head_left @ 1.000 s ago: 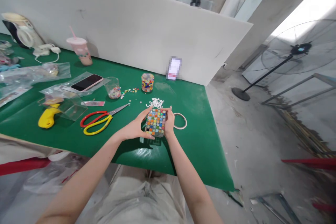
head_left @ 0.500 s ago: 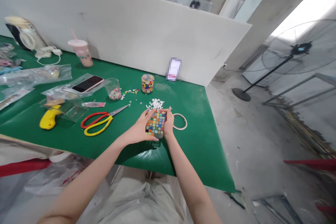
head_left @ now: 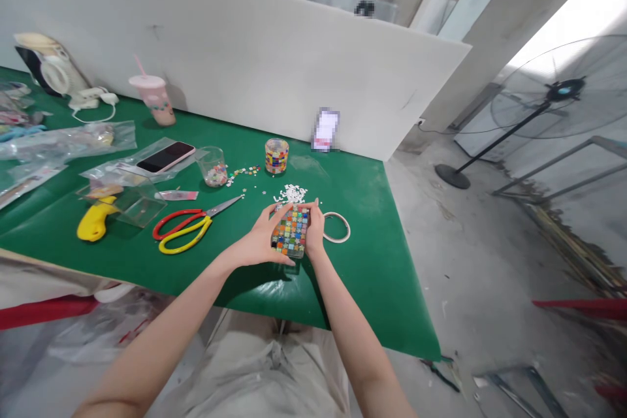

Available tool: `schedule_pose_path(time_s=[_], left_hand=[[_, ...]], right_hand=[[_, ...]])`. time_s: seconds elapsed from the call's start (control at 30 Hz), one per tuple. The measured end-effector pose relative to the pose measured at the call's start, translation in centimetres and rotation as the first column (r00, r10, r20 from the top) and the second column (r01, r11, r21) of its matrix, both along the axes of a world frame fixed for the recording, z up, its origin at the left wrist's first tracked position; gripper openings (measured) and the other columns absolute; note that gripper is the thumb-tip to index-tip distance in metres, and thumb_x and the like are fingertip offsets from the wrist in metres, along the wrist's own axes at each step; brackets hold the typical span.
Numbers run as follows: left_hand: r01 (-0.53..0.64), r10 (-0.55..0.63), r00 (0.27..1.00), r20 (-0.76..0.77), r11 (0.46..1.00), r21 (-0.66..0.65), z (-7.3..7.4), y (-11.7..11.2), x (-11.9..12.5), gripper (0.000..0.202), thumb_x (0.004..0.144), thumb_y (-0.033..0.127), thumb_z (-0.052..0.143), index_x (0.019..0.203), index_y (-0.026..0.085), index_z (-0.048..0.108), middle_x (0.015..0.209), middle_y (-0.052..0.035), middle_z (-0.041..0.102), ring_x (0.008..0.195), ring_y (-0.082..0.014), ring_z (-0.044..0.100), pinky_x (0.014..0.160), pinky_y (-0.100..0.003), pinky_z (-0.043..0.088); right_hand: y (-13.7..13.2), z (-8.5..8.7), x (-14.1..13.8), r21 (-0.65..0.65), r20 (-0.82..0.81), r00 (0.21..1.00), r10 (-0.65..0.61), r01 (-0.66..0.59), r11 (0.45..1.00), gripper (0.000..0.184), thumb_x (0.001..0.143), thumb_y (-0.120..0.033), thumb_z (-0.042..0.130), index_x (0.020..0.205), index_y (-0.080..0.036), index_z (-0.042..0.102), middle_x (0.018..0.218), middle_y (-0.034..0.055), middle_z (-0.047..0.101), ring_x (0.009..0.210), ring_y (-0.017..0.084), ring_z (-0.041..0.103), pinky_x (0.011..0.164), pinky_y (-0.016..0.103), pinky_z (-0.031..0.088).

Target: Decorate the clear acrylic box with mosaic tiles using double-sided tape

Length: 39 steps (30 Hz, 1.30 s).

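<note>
- Box, squarish and see-through at its near end, its face tiled with small multicoloured squares and stars, sits directly between my two hands, above the near part of the green tabletop.
- Its tiled face tips up toward me; the longer side appears to run away from my body, leaning slightly right at the far end.
- Neither hand is nearer: my left hand and my right hand both touch it.
- Left grip: spread wide around the left side, fingers over the far left corner, thumb along the near edge. Right grip: laid against the right side, fingertips at the far right corner. Together they hold the box; I cannot tell whether its underside meets the table.
- Just beyond the box lies a loose pile of small white chips. A thin white ring lies flat just beside my right hand; metal scissors with one red and one yellow handle lie left of my left hand, apart from it.
- Compared with one second ago, my left fingers reach farther across the tiles and my thumb sits farther right. My right hand looks nearly unchanged.
</note>
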<state>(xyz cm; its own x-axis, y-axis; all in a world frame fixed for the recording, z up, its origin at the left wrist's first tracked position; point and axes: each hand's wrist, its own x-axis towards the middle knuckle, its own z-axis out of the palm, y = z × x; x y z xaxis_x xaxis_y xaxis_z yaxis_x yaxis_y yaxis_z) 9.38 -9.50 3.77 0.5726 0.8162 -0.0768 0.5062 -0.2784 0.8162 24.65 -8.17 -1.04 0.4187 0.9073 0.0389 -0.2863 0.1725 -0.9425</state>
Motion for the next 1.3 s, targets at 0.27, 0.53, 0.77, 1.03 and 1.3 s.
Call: schedule_pose_path(time_s=[0.27,0.53,0.77,1.03,1.3], left_hand=[[-0.025,0.027,0.995,0.096,0.999,-0.020,-0.8,-0.8,0.1,0.111,0.069,0.044,0.078,0.154,0.027,0.008,0.162,-0.0148,-0.002,0.150,-0.0350,0.001,0.120,-0.052,0.015],[-0.017,0.030,0.982,0.187,0.997,-0.071,-0.8,-0.8,-0.8,0.125,0.060,0.040,0.086,0.155,0.031,0.005,0.163,-0.0110,0.005,0.148,-0.0359,0.014,0.120,-0.051,0.019],[-0.129,0.196,0.922,0.334,0.969,-0.212,-2.2,-2.2,-1.3,0.108,0.078,0.058,0.068,0.154,0.035,-0.006,0.165,-0.0035,-0.005,0.151,-0.0282,0.002,0.121,-0.047,0.015],[-0.277,0.412,0.834,0.367,0.888,-0.367,-5.2,-5.1,0.0,0.074,0.096,0.061,0.028,0.155,0.032,-0.004,0.165,-0.0019,0.005,0.150,-0.0237,0.007,0.122,-0.044,0.017],[-0.338,0.493,0.780,0.386,0.850,-0.403,-5.3,-5.9,2.4,0.076,0.096,0.058,0.036,0.155,0.033,-0.005,0.165,0.0031,0.001,0.151,-0.0226,0.003,0.123,-0.044,0.016]], right_hand=[[-0.2,0.6,-0.2,-0.010,-0.009,1.000,-0.003,0.003,1.000,0.050,0.085,-0.064,0.046,0.066,-0.021,0.064,0.061,-0.0006,0.064,0.055,0.016,0.056,0.059,0.031,0.047],[-0.3,0.4,-0.2,0.000,0.004,1.000,-0.002,0.002,1.000,0.052,0.086,-0.065,0.046,0.067,-0.021,0.064,0.064,0.0002,0.065,0.058,0.015,0.057,0.060,0.030,0.047],[-0.2,-0.3,-0.1,0.015,0.005,0.999,-0.033,0.033,0.999,0.045,0.094,-0.055,0.048,0.078,-0.015,0.061,0.071,-0.0012,0.062,0.060,0.012,0.058,0.063,0.029,0.049],[-0.5,-0.3,0.2,0.034,0.005,0.994,-0.106,0.106,0.994,0.049,0.091,-0.059,0.039,0.084,-0.019,0.067,0.064,-0.0032,0.053,0.059,0.014,0.050,0.063,0.029,0.041],[-0.8,0.3,0.0,0.035,-0.005,0.994,-0.107,0.107,0.994,0.048,0.089,-0.060,0.041,0.093,-0.020,0.068,0.060,-0.0055,0.044,0.052,0.013,0.044,0.056,0.028,0.036]])
